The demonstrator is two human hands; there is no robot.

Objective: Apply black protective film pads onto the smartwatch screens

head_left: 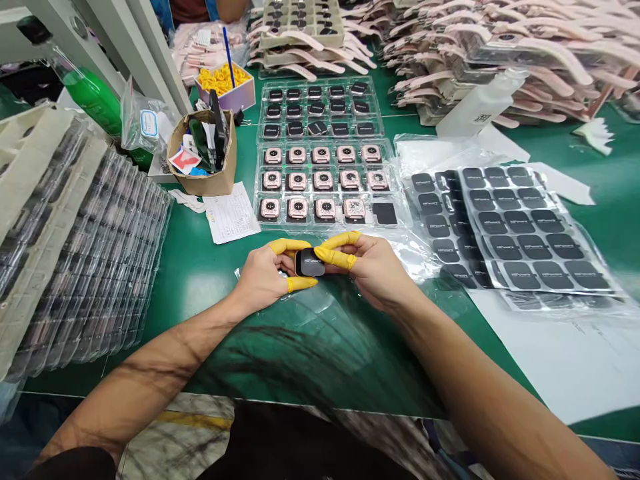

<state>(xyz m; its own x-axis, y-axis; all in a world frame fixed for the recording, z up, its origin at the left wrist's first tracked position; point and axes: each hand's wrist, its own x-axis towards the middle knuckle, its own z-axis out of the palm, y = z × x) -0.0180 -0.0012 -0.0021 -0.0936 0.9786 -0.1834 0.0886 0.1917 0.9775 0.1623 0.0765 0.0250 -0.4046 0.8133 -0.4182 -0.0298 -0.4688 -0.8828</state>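
Between my two hands is a small dark watch piece (310,263) with pale lettering on its face. My left hand (267,273), in yellow finger cots, is closed on its left side. The fingers of my right hand (367,263), also in yellow cots, pinch its upper right edge. Just beyond my hands lies a clear tray of pink watch bodies (323,180); its front right compartment shows a flat black square (385,214). Behind it is another clear tray of black pieces (315,109). Sheets of black lettered stickers (525,245) lie to the right.
Stacked trays (90,253) rise at the left. A cardboard box (213,173), a paper slip (233,217) and a box of yellow finger cots (235,87) stand near the back left. A white bottle (480,107) leans before piled pink straps (500,47). A person is partly visible behind.
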